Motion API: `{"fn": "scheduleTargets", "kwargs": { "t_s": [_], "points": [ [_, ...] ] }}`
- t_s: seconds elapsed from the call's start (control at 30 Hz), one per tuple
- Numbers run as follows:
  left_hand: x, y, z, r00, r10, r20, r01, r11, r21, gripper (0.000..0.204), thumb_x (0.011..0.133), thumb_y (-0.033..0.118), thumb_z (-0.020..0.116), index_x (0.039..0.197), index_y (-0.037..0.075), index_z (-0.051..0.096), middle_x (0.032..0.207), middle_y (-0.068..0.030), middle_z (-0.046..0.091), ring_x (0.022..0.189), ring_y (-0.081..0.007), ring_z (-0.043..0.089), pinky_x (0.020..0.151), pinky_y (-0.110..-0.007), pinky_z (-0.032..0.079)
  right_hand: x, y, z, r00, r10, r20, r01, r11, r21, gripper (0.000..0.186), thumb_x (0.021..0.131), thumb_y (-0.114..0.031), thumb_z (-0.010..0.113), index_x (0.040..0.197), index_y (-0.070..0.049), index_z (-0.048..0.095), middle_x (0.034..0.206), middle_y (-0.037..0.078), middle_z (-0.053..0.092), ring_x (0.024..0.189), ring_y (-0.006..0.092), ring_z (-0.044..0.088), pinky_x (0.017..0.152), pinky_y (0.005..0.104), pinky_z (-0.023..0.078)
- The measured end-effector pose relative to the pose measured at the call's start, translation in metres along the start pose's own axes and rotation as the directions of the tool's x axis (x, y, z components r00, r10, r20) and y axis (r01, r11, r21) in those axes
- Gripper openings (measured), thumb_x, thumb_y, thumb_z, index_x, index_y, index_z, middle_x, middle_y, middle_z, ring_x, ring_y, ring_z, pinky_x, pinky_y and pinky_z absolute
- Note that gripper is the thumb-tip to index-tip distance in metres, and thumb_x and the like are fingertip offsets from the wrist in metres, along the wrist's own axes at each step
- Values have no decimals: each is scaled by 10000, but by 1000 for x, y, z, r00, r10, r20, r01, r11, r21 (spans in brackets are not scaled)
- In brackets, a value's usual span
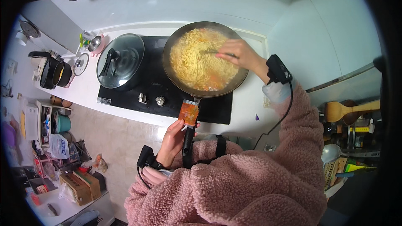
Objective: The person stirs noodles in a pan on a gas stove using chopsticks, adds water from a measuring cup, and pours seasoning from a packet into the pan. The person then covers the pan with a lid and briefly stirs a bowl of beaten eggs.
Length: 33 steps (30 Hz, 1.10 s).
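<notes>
A wide dark frying pan (168,69) on the right part of the cooktop holds yellow noodles (197,60) in reddish, steaming broth. My right hand (242,54) is closed on chopsticks (213,52), whose far ends are among a raised bunch of noodles. Between the thumb and fingers of my left hand (169,144) is an orange-red seasoning packet (188,112), held just in front of the pan. The black pan handle (188,140) points toward me beside that hand. Whether my left fingers also touch the handle, I cannot tell.
Left of the pan, a pot with a glass lid (130,62) stands on the black cooktop (157,86). A pink-rimmed bowl (97,44) and a dark pot (52,73) are farther left. Wooden spatulas (335,111) hang at the right. A small purple scrap (257,117) lies on the counter.
</notes>
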State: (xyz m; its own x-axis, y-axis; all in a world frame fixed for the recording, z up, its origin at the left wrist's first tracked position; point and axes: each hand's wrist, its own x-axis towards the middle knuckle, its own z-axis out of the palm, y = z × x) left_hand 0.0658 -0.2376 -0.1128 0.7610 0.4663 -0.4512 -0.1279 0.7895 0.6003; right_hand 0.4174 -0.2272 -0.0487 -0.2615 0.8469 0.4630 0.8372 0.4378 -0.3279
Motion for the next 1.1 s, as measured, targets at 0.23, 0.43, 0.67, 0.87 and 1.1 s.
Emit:
{"fn": "scheduleTargets", "kwargs": {
  "t_s": [0.23, 0.43, 0.67, 0.87, 1.1],
  "points": [
    [-1, 0, 0, 1000, -1, 5, 1, 1000, -16, 382, 947, 252, 463, 1228, -7, 459, 1073, -135, 575, 1064, -332, 562, 797, -396, 495, 38, 37, 24, 967, 225, -117, -189, 947, 258, 197, 836, -250, 640, 862, -62, 695, 774, 88, 642, 645, 259, 573, 603, 320, 451],
    [-1, 0, 0, 1000, -4, 1, 4, 1000, -17, 378, 942, 269, 474, 1202, -6, 476, 1052, -134, 582, 1051, -337, 569, 788, -403, 502, 7, 32, 40, 937, 342, -67, -332, 934, 131, 157, 843, -141, 616, 898, -4, 672, 756, 114, 629, 621, 224, 564, 584, 300, 438],
    [0, 0, 1, 1000, 5, 16, -4, 1000, -20, 372, 938, 278, 481, 1175, -9, 488, 1003, -138, 597, 1039, -342, 576, 780, -413, 514, -37, -6, 18, 941, 335, -54, -334, 942, 32, 179, 864, -147, 603, 847, 23, 658, 693, 104, 597, 574, 184, 542, 525, 290, 406],
    [2, 0, 0, 998, 10, 62, -7, 998, -57, 351, 952, 244, 463, 1171, -28, 503, 1097, -143, 583, 1018, -300, 592, 782, -392, 516, -63, -36, 7, 866, 499, -32, -481, 848, 223, 152, 841, -148, 624, 840, -5, 677, 689, 118, 604, 585, 229, 569, 525, 321, 436],
    [-1, 1, 1, 1000, -11, 15, 11, 1000, -7, 338, 944, 281, 475, 1109, -10, 522, 1038, -129, 582, 1034, -321, 579, 792, -403, 513, -70, -72, -55, 907, 420, 36, -422, 902, 90, 65, 794, -63, 655, 805, 1, 646, 732, 96, 611, 667, 239, 562, 586, 305, 436]
  ]
}}
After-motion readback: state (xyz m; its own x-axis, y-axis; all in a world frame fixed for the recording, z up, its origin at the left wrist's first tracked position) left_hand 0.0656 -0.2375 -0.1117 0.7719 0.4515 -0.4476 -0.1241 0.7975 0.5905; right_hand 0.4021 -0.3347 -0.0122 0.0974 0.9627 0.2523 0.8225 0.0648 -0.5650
